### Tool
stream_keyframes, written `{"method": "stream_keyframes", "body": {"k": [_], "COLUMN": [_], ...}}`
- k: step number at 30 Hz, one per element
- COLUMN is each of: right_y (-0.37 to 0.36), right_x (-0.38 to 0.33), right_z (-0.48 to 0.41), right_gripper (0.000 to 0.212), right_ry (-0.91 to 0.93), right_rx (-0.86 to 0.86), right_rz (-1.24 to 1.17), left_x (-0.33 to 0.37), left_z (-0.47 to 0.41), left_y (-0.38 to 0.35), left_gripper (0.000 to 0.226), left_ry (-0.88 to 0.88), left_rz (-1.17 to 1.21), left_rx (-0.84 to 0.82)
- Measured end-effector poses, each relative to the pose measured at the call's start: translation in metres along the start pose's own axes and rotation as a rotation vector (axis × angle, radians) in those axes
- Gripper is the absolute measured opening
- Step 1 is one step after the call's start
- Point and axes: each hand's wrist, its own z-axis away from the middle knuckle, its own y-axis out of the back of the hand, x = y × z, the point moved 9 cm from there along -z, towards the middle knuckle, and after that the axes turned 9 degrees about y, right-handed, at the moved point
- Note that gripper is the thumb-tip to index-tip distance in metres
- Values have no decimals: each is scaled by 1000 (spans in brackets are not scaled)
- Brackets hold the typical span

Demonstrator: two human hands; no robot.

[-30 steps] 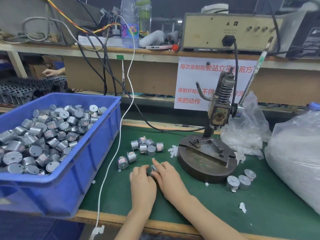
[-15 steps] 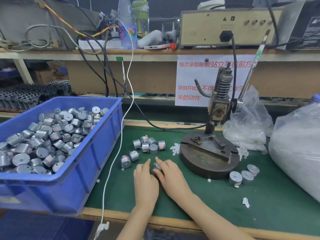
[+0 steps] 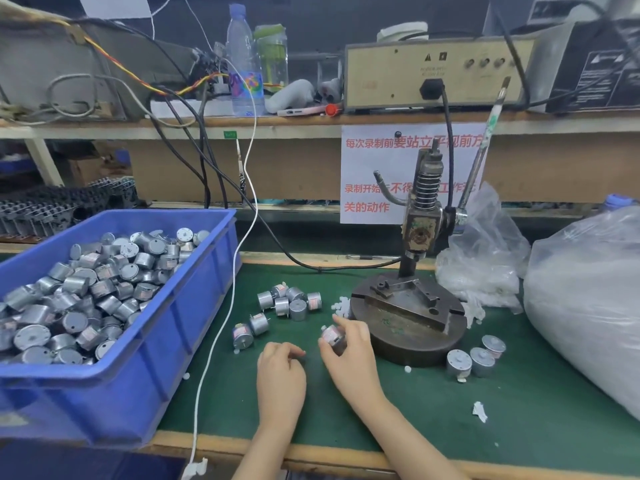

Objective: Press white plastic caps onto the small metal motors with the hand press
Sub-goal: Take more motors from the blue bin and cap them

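While the right hand (image 3: 349, 355) sits just in front of the hand press (image 3: 408, 320), its thumb and fingers grip one small metal motor (image 3: 332, 336), lifted a little off the green bench (image 3: 450, 410) and close to the round base of the press. The left hand (image 3: 280, 372) rests beside it on the bench with its fingers curled under; whether it pinches anything, I cannot tell. The press lever (image 3: 485, 150) stands tilted up and to the right.

Behind the hands a cluster of loose motors (image 3: 291, 301) lies on the bench, with two more motors (image 3: 249, 329) nearer the left. A small heap of white caps (image 3: 341, 304) touches the left edge of the press base. Three motors (image 3: 479, 358) stand together to the right of the base. A blue bin (image 3: 138, 358) on the left is full of motors, and a white cable (image 3: 214, 341) hangs down along its right wall. A big clear bag (image 3: 588, 306) of white pieces fills the right side, with a smaller bag (image 3: 485, 271) behind the press. On the shelf above stand a water bottle (image 3: 244, 64) and a beige box (image 3: 433, 74).
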Motion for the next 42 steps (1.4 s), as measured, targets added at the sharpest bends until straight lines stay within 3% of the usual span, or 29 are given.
{"method": "stream_keyframes", "body": {"k": [7, 13, 21, 31, 42], "right_y": [7, 58, 128, 132, 134], "right_x": [-12, -27, 5, 16, 23], "right_z": [2, -28, -54, -70, -75], "right_gripper": [38, 36, 31, 29, 70], "right_ry": [16, 35, -78, 39, -60], "right_rx": [-20, 72, 95, 80, 155], "right_rz": [0, 24, 365, 688, 768], "left_x": [-1, -4, -4, -4, -5], "left_z": [-4, -6, -4, -4, -6], "left_y": [-6, -8, -5, -2, -2], "left_gripper": [30, 31, 34, 34, 32], "left_ry": [-12, -6, 11, 42, 51], "left_rz": [-83, -45, 23, 75, 87], "left_rx": [-7, -6, -7, -9, -6]}}
